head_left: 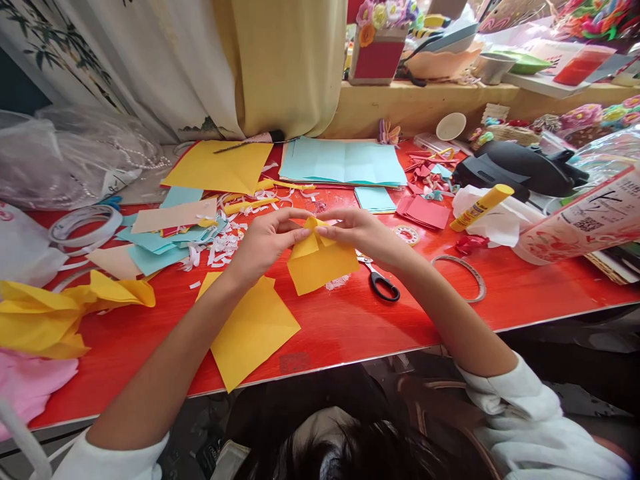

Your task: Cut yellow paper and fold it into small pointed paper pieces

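Obs.: The landmark for this entry is the black-handled steel scissors (384,283), lying flat on the glossy red table (350,327).

Rec.: Noted. Left hand (265,243)?

Obs.: It is just left of the scissors, raised off the table. Thumb and forefinger pinch the upper edge of the folded yellow paper sheet (320,267), and the other fingers are curled in.

Rec.: Right hand (363,233)?

Obs.: It is just beyond the scissors, with its fingertips almost meeting the left hand's. It pinches the same upper edge, at the small fold on top.

Rec.: Where is the sheet itself?

Obs.: It is held between both hands and hangs down, with its lower right corner just left of the scissors' blades. Whether it touches the table cannot be told.

Rec.: Surroundings?

Obs.: A flat yellow square paper sheet (253,330) lies left of the scissors and nearer the person, one corner past the table's front edge. A thin grey ring (465,273) lies flat to the right of the scissors. A yellow glue stick (481,207) is farther right and beyond, resting on white tissue. Small red paper squares (425,212) lie beyond the scissors, slightly right. A stack of pale blue paper sheets (345,162) is well beyond. White paper shreds (225,243) are scattered left of the scissors. A white tape roll (85,225) and crumpled yellow tissue paper (50,317) are far left.
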The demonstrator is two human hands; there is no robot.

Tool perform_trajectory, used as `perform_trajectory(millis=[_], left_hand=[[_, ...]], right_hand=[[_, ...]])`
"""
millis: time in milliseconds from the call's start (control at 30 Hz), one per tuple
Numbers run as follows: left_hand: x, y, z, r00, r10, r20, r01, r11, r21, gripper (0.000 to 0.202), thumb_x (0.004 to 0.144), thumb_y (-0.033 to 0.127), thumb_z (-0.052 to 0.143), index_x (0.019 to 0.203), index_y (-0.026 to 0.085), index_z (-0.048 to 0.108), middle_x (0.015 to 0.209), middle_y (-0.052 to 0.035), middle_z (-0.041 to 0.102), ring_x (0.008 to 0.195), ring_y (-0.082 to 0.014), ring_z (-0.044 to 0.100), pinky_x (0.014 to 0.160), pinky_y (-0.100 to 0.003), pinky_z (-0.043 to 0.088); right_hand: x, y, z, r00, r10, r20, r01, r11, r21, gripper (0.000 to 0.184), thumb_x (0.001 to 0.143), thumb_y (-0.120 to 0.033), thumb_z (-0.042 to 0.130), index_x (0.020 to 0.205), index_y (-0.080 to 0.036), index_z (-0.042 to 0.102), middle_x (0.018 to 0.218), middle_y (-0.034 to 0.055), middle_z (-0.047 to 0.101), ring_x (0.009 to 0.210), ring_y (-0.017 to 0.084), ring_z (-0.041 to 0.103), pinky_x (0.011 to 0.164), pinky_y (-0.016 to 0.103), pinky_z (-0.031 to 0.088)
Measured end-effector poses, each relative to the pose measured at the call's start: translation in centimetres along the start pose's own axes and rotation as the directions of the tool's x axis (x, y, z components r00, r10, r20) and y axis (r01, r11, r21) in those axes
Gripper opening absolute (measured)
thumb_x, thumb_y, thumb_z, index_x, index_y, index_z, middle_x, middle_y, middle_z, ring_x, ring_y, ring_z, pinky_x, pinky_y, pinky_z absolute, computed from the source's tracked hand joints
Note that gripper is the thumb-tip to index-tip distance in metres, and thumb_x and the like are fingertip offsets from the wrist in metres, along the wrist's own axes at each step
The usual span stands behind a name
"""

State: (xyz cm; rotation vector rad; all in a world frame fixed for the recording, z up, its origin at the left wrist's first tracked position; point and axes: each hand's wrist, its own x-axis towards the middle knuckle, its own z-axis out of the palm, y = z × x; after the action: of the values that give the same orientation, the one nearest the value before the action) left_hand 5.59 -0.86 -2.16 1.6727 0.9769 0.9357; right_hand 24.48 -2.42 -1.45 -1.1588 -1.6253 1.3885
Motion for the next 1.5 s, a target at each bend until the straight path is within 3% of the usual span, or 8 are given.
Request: perform_trajectory(millis=[133,267,533,767,867,1033,1167,1500], left_hand=[[-0.1,-0.3,0.0,1.0,0.027,-0.007,-0.025,0.987,0.156,0.03,0.078,0.034,0.061,0.105,0.022,0.064,0.077,-0.0014,0.065,0.068,-0.0137,0.058,0.059,-0.024,0.045],[-0.2,-0.4,0.2,0.999,0.041,-0.005,-0.039,0.972,0.231,0.028,0.079,0.034,0.059,0.104,0.021,0.063,0.078,-0.0016,0.065,0.068,-0.0134,0.057,0.06,-0.024,0.043],[-0.3,-0.5,0.3,0.997,0.072,0.015,-0.073,0.958,0.276,0.025,0.08,0.032,0.059,0.102,0.022,0.064,0.083,-0.0016,0.068,0.077,-0.0158,0.061,0.068,-0.026,0.045],[-0.1,0.0,0.0,0.998,-0.032,0.049,0.021,0.978,0.209,0.029,0.08,0.042,0.057,0.096,0.019,0.067,0.094,-0.0039,0.068,0.085,-0.0178,0.06,0.076,-0.028,0.044],[-0.2,0.2,-0.1,0.994,-0.05,0.098,0.032,0.984,0.175,0.031,0.079,0.045,0.057,0.09,0.017,0.066,0.088,-0.0045,0.066,0.081,-0.0171,0.058,0.071,-0.027,0.043],[-0.2,0.7,-0.5,0.965,-0.063,0.256,0.029,0.991,0.133,0.025,0.076,0.036,0.063,0.093,0.018,0.061,0.084,-0.0011,0.057,0.076,-0.0131,0.052,0.067,-0.025,0.04],[-0.2,0.7,-0.4,0.968,-0.082,0.236,0.044,0.986,0.163,0.021,0.074,0.031,0.064,0.091,0.018,0.06,0.078,0.0006,0.051,0.071,-0.0121,0.047,0.064,-0.025,0.038],[-0.2,0.5,-0.3,0.965,-0.077,0.252,0.05,0.993,0.111,0.027,0.075,0.031,0.064,0.099,0.018,0.061,0.088,-0.0016,0.057,0.079,-0.0134,0.051,0.07,-0.025,0.04]], right_hand=[[-0.3,-0.6,-0.2,0.992,0.025,0.124,-0.027,1.0,0.013,0.032,0.082,-0.045,0.057,0.072,-0.015,0.062,0.071,0.0029,0.061,0.062,0.011,0.055,0.052,0.022,0.037],[-0.3,-0.7,-0.2,0.991,0.067,0.115,-0.065,0.998,-0.021,0.033,0.08,-0.044,0.061,0.063,-0.015,0.059,0.064,0.0015,0.057,0.059,0.01,0.051,0.05,0.022,0.034],[-0.2,-0.4,-0.2,0.994,0.054,0.093,-0.042,0.991,-0.125,0.024,0.076,-0.036,0.067,0.068,-0.014,0.063,0.06,-0.0001,0.053,0.055,0.009,0.046,0.049,0.023,0.033],[0.0,-0.2,0.0,0.994,0.084,0.075,-0.076,0.992,-0.105,0.023,0.072,-0.035,0.07,0.066,-0.014,0.064,0.058,0.0001,0.055,0.054,0.01,0.049,0.049,0.024,0.035],[0.0,-0.1,0.0,0.993,0.093,0.079,-0.086,0.993,-0.077,0.024,0.071,-0.036,0.071,0.065,-0.014,0.063,0.059,0.0008,0.056,0.054,0.011,0.05,0.049,0.024,0.035],[0.1,-0.1,-0.4,0.986,0.117,0.123,-0.119,0.993,0.016,0.028,0.071,-0.04,0.071,0.062,-0.015,0.062,0.064,0.0025,0.059,0.056,0.012,0.053,0.049,0.024,0.037],[0.1,-0.2,-0.6,0.978,0.137,0.158,-0.144,0.989,0.038,0.029,0.071,-0.043,0.071,0.065,-0.015,0.063,0.065,0.0023,0.059,0.054,0.011,0.051,0.048,0.024,0.037],[0.2,0.2,-0.8,0.972,0.154,0.177,-0.169,0.983,0.077,0.031,0.072,-0.046,0.069,0.068,-0.016,0.066,0.068,0.003,0.061,0.056,0.01,0.051,0.049,0.023,0.038]])
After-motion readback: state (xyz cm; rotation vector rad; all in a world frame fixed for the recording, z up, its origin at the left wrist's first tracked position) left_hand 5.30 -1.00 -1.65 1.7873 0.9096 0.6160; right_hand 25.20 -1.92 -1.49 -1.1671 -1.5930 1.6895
